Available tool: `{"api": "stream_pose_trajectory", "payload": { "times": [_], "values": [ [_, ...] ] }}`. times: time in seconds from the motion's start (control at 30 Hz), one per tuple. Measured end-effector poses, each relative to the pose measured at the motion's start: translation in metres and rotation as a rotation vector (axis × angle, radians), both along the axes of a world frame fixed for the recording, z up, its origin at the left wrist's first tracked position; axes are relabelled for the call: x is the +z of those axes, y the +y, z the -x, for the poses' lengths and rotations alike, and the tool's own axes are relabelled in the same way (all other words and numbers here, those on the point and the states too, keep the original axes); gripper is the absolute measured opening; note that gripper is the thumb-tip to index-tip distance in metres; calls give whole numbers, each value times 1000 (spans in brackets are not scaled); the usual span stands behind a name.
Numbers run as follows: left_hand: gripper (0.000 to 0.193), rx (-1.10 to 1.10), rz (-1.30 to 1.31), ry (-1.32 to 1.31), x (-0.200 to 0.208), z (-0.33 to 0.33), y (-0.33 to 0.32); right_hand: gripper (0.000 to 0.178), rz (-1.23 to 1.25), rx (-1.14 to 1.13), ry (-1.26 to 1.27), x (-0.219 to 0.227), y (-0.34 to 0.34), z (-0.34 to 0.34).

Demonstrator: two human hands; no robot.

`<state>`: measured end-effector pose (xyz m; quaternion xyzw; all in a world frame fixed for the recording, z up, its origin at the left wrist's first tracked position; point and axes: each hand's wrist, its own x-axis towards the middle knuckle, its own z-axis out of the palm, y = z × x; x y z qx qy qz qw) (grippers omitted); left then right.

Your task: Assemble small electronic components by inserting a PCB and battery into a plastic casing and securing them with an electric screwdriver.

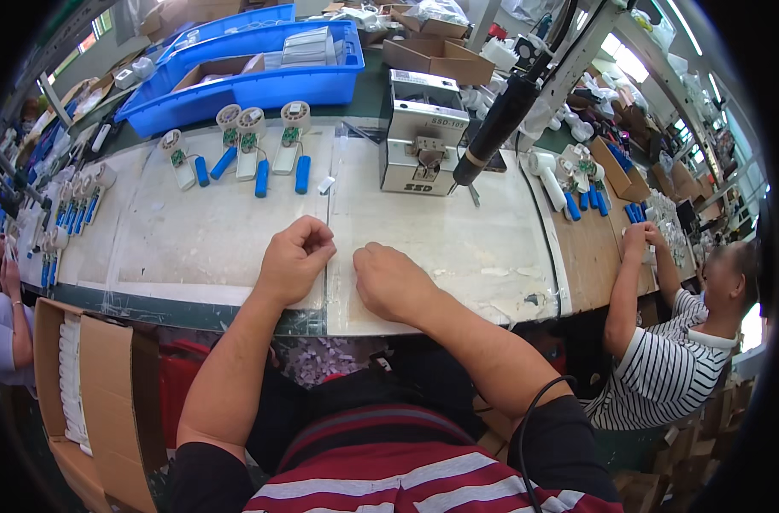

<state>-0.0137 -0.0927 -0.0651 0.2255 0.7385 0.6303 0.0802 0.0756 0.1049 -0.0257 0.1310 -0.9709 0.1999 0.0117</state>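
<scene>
My left hand [293,263] is over the white worktop, its fingers curled and its thumb near the index fingertip. Beside it, to the right, my right hand [393,282] has its fingers folded in, knuckles up. The two are a short way apart; anything within either is hidden or too small to see. Ahead of them lies a small white piece [325,185]. Farther back stand several opened white housings [249,158] with round heads, green circuit boards and wired blue cylindrical batteries [302,174]. A black electric screwdriver [499,128] hangs tilted at the right of a metal screw feeder [419,162].
A blue bin [261,90] stands behind the worktop [193,248]. More housings with batteries [82,201] are at the left and others [569,184] at the right. A co-worker in a striped shirt [663,368] sits at right. A cardboard box [107,402] of white parts is lower left.
</scene>
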Motion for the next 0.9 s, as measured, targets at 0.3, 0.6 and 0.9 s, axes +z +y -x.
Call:
{"api": "stream_pose_trajectory", "payload": {
  "times": [0.3,0.6,0.9],
  "values": [
    [11,189,28,341,105,60,61,9,189,-292,667,118,53,94],
    [20,32,323,676,165,169,175,25,-375,-539,123,203,108,178],
    [17,79,-27,511,192,99,144,18,95,-447,414,204,137,128]
  ]
}}
